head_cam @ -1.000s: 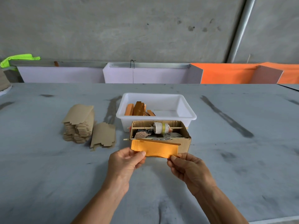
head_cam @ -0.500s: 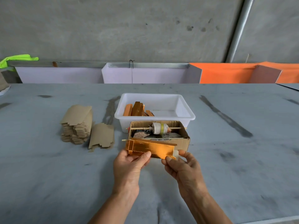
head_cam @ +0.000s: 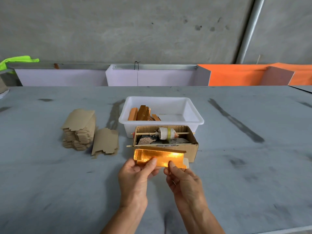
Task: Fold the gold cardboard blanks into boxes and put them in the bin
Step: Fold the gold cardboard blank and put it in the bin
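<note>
A gold cardboard blank (head_cam: 162,157) is held above the table in front of me, its shiny side up and partly folded into a shallow trough. My left hand (head_cam: 135,176) pinches its left end, thumb on top. My right hand (head_cam: 184,179) pinches its lower right edge. Behind it stands a white plastic bin (head_cam: 190,114) with several folded gold boxes (head_cam: 142,113) leaning in its left part. A stack of flat blanks (head_cam: 79,130), brown side up, lies to the left, with a few more blanks (head_cam: 105,143) beside it.
An open brown carton (head_cam: 192,147) sits between the bin and my hands, holding a wrapped spool on a stick and some scraps. White and orange panels line the table's far edge. The grey table stretches wide on both sides.
The blank has turned from its matte orange face to its shiny gold face and its edges have folded up. Both hands have moved slightly closer together on it.
</note>
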